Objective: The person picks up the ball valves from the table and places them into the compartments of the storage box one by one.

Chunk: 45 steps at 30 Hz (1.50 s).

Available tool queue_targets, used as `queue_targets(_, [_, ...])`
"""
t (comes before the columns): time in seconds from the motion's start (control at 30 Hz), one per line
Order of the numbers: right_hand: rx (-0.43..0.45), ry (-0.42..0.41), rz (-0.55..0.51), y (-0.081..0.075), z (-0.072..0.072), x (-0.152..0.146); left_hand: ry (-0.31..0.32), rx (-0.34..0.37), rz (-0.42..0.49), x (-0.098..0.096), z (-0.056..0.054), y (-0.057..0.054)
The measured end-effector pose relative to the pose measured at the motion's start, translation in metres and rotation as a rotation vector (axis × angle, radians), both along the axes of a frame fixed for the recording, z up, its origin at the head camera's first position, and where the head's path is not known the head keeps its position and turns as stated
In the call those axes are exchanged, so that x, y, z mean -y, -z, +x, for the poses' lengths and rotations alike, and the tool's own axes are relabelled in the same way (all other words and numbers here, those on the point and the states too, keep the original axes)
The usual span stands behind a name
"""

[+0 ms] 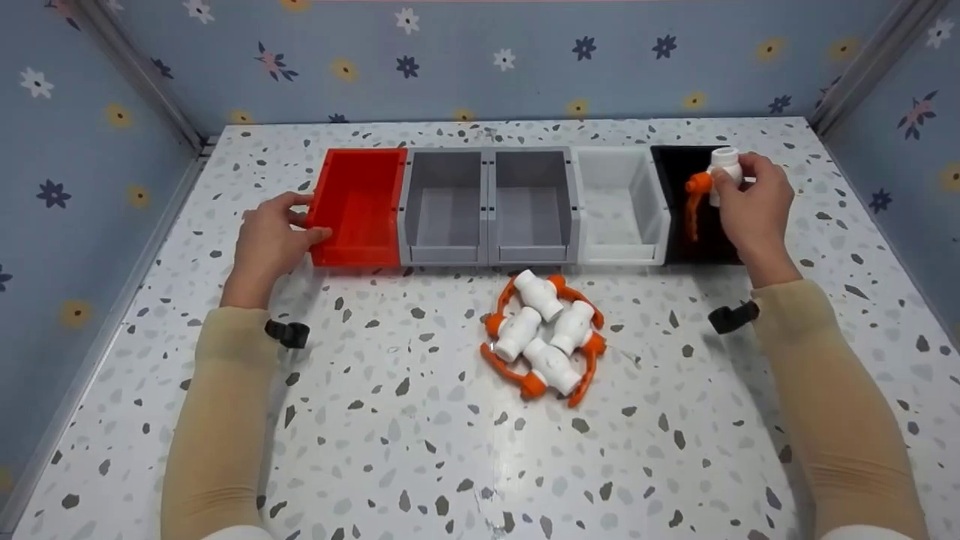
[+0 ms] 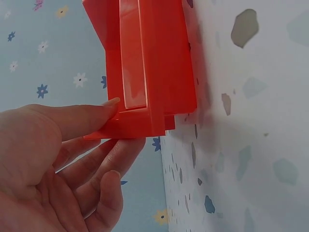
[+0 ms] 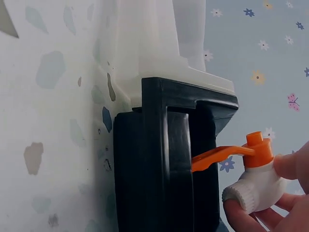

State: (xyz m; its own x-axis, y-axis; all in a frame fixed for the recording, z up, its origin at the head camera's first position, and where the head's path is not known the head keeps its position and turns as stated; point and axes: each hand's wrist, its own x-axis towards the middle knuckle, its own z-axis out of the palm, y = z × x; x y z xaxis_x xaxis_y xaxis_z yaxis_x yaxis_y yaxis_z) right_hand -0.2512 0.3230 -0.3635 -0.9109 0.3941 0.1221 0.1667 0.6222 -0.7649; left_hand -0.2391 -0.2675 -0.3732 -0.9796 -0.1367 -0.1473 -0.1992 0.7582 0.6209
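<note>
My right hand (image 1: 759, 196) pinches a white plastic ball valve (image 3: 263, 186) by its body, above the black bin (image 1: 679, 244) at the row's right end. The valve's orange lever (image 3: 219, 155) points into that bin's opening. At the other end, my left hand (image 1: 271, 238) grips the side wall of the red bin (image 1: 358, 255), thumb (image 2: 91, 116) over the rim and fingers against the outside. Several more white valves (image 1: 551, 366) with orange levers lie in a ring-shaped cluster on the table, in front of the bins.
Between the red and black bins stand two grey bins (image 1: 448, 255) and a white bin (image 1: 621, 255), side by side in one row. The speckled table (image 1: 375, 450) is bounded by flower-patterned walls (image 1: 525, 82) at the back and sides.
</note>
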Motion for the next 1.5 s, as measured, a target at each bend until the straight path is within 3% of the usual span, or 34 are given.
queue_targets(0.53, [0.051,-0.008,0.028,0.011,-0.001,0.0,0.006,0.002,-0.015,-0.002,-0.003,-0.001])
queue_targets(1.5, [0.068,-0.021,0.203,0.017,-0.014,0.01,-0.01,0.023,-0.003,-0.001,0.0,0.001])
